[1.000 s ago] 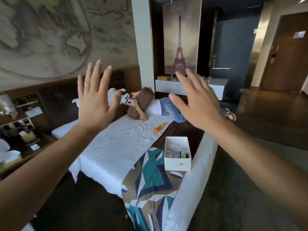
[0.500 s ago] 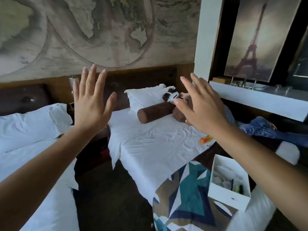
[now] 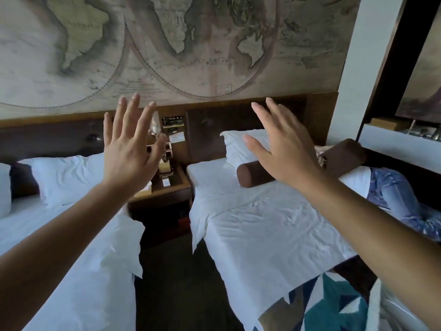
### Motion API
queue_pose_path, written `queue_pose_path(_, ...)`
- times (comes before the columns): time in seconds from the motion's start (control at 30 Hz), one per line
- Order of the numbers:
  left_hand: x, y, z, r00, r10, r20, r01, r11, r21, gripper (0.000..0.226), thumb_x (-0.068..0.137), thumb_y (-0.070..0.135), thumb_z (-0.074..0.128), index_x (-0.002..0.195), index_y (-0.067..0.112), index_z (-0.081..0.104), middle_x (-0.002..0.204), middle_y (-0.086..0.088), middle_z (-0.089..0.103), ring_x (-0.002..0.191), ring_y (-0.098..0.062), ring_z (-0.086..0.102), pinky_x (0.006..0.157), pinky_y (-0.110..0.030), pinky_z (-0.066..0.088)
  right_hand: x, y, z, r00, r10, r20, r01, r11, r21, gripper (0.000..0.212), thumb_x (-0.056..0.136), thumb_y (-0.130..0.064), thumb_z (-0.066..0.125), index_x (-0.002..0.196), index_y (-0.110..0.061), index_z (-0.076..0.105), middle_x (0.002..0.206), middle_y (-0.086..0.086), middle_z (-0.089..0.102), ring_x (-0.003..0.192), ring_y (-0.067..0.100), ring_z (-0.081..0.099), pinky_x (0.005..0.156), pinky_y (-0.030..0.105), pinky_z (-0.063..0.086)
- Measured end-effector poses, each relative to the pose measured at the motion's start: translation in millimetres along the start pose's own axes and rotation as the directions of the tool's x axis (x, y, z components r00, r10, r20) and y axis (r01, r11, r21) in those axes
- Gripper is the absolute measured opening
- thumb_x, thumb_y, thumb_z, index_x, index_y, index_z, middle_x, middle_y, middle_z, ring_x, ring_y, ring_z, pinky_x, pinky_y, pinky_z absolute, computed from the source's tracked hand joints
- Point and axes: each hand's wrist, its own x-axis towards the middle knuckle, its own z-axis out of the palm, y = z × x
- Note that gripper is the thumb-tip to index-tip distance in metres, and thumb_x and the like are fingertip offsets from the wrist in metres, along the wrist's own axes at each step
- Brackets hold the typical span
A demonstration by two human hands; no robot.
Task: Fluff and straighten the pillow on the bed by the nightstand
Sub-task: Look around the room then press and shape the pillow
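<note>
— While both arms stretch out ahead, the left hand is raised with its fingers spread wide, palm facing away, holding nothing at all.

— And the right hand mirrors it, fingers fanned wide too, empty, hanging in the air in front of the right-hand bed.

— Where's the pillow?

— White pillow sits at the head of that right-hand bed, propped against the dark wooden headboard, just beside the nightstand. A brown bolster lies right in front of it, touching its lower edge. The right hand partly covers the pillow from this angle; neither hand touches it.

— And the nightstand itself?

— Tucked between the two beds, crowded with small items too blurred to name. The left bed carries its own white pillow, rumpled.

— Anything else on the right-hand bed?

— Wrinkled white sheet, a teal and brown patterned runner near the foot, and a person in blue patterned clothing lying along the far side. An old-style world map fills the wall above.
</note>
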Motion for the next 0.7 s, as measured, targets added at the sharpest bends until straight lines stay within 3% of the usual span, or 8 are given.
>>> queue_pose_path(0.3, 47, -50, 46, 0.995, -0.098, 0.020, 0.093, 0.981, 0.172, 0.066, 0.106, 0.055, 0.032, 0.165, 0.026, 0.027, 0.177, -0.003, 0.012, 0.165, -0.028, 0.003, 0.131, -0.057, 0.003, 107, 9, 90, 0.988, -0.156, 0.006, 0.153, 0.976, 0.154, 0.071, 0.102, -0.058, 0.043, 0.162, -0.023, 0.028, 0.170, 0.011, 0.023, 0.156, 0.034, 0.022, 0.121, 0.052, 0.028)
queue_pose_path(0.7, 81, -132, 111, 0.990, -0.138, -0.039, 0.144, 0.963, 0.230, 0.061, 0.108, 0.047, 0.040, 0.164, 0.025, 0.030, 0.176, -0.004, 0.016, 0.164, -0.028, 0.005, 0.131, -0.058, 0.006, 204, -7, 183, 0.973, -0.233, 0.009, 0.224, 0.947, 0.228, 0.070, 0.103, -0.057, 0.042, 0.163, -0.025, 0.026, 0.171, 0.008, 0.020, 0.159, 0.030, 0.016, 0.123, 0.051, 0.023)
